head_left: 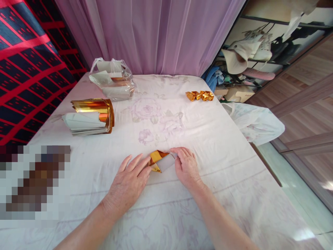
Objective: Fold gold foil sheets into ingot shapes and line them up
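Left hand (130, 180) flat, fingers spread on gold foil sheet (159, 161), lower centre of frame; right hand (186, 166) pinches its white corner, I think. Mid-fold; next I must crease firmly.

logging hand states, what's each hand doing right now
Left hand: open, flat, fingertips pressing the gold paper.
Right hand: fingers curled on the paper's right edge; whether it grips cannot be told.

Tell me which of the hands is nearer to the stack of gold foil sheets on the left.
Left. The left hand lies below and right of the foil stack; the right hand is farther right, past the folded gold paper.
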